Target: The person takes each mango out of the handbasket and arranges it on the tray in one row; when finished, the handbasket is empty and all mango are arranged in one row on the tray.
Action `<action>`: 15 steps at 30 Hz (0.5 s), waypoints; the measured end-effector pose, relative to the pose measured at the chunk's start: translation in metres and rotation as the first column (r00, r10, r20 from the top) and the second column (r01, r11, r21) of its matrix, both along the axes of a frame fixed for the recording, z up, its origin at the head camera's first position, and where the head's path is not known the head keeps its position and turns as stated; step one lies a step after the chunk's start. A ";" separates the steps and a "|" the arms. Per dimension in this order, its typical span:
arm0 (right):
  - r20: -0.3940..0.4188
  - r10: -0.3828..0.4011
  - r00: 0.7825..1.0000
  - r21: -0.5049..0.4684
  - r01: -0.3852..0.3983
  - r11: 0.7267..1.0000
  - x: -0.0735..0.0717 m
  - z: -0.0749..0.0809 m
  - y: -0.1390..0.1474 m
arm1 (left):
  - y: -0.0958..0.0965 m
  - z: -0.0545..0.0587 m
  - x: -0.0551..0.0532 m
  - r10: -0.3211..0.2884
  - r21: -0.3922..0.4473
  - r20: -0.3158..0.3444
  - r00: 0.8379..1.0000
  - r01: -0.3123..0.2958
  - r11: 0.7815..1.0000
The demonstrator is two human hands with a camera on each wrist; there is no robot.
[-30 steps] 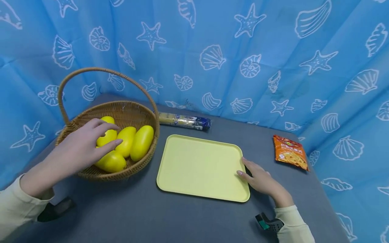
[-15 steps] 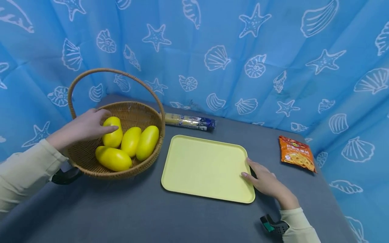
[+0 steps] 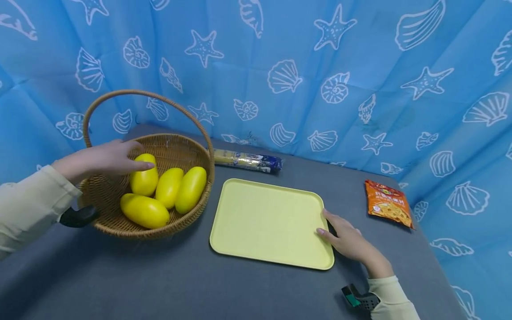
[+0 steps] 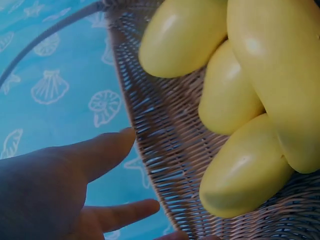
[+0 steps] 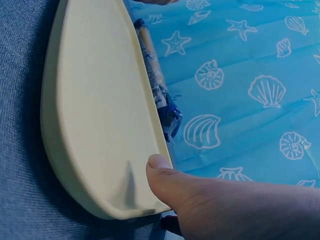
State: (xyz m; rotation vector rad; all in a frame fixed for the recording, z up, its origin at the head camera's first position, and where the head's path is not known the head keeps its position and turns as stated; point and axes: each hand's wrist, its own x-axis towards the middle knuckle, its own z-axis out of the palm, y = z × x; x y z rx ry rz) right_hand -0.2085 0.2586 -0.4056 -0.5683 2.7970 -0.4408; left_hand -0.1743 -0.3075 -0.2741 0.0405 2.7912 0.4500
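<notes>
A wicker basket [image 3: 176,151] with a tall hoop handle holds several yellow mangoes [image 3: 145,211]. My left hand [image 3: 106,158] hovers over the basket's left side, beside the back-left mango [image 3: 144,183]. In the left wrist view its thumb and fingers are spread and apart from the mangoes, near the basket rim. My right hand [image 3: 350,240] holds the right edge of a pale yellow rectangular tray [image 3: 268,222]. The right wrist view has the thumb [image 5: 159,162] over the tray's rim; the other fingers are mostly hidden there.
A long clear-and-blue packet [image 3: 248,161] lies behind the tray, partly hidden by the basket. An orange snack bag [image 3: 388,204] lies at the right on the grey tabletop [image 3: 224,289]. A blue curtain [image 3: 256,80] with shell prints hangs behind and beside the table.
My left hand has moved back and left, from over the front mango to beside the back-left one. The right hand stays at the tray's edge. The head view shifted slightly.
</notes>
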 end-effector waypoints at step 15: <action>0.013 0.001 1.000 -0.012 -0.001 1.000 -0.002 -0.001 0.003 | 0.007 -0.015 -0.018 0.078 -0.062 0.059 0.995 -0.075 0.995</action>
